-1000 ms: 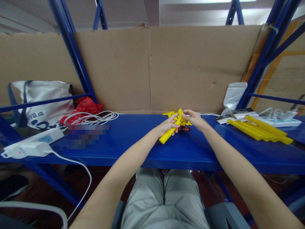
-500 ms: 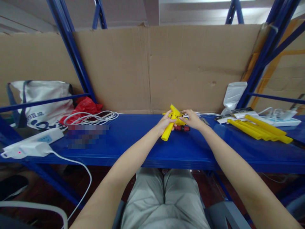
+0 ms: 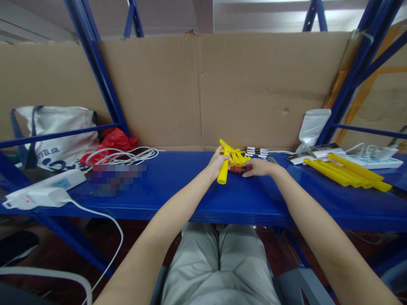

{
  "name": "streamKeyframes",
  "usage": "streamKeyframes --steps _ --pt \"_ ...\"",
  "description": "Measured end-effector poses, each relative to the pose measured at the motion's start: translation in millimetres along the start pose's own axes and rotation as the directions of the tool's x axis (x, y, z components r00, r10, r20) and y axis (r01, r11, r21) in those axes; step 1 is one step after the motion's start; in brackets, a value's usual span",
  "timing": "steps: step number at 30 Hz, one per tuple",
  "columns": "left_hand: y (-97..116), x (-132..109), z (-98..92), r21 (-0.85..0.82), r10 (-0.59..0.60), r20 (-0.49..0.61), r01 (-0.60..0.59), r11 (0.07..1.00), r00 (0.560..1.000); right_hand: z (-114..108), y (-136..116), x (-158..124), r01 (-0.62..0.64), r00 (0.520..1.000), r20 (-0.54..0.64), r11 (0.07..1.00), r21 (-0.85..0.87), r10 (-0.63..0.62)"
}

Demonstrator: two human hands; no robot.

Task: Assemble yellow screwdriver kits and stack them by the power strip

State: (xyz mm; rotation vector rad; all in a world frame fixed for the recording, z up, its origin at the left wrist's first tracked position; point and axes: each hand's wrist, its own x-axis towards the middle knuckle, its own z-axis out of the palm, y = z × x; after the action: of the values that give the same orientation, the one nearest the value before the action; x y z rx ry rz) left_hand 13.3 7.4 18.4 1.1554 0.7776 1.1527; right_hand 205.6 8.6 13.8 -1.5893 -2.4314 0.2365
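Observation:
My left hand [image 3: 218, 163] is wrapped round a yellow T-shaped piece [image 3: 223, 171], whose thick tubular end points down toward me. My right hand [image 3: 258, 167] has its thumb and fingers on the end of a dark red tool [image 3: 241, 169] that lies on the blue table just right of the yellow piece. Behind both hands lie several more yellow pieces [image 3: 238, 158]. A small stack of black and white items [image 3: 257, 151] sits beyond my right hand.
Several yellow tubes [image 3: 346, 171] lie on the blue table [image 3: 178, 186] at the right, beside a white power strip [image 3: 375, 161]. At the left are a coiled white cable [image 3: 136, 156], a red bag [image 3: 116, 142], a cloth bag [image 3: 63, 135] and another power strip [image 3: 47, 186]. Cardboard [image 3: 152, 89] stands behind.
My right hand has left the yellow piece and moved down to the dark red tool. The yellow piece in my left hand has turned more upright, uncovering the yellow pieces behind.

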Motion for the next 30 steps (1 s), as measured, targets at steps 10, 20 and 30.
streamKeyframes --steps 10,20,30 --pt "-1 2 -1.7 -0.001 0.008 -0.004 -0.008 1.000 1.000 -9 -16 -7 0.037 0.987 -0.160 0.908 0.418 0.033" --pt "-1 7 -4.8 -0.035 -0.004 0.004 0.005 0.999 1.000 -20 -15 -7 0.158 0.772 -0.516 0.675 0.721 0.371" --pt "-2 5 -5.6 0.035 -0.065 0.015 0.065 0.997 0.998 -30 -2 -6 0.325 0.450 -0.674 0.596 0.735 0.586"
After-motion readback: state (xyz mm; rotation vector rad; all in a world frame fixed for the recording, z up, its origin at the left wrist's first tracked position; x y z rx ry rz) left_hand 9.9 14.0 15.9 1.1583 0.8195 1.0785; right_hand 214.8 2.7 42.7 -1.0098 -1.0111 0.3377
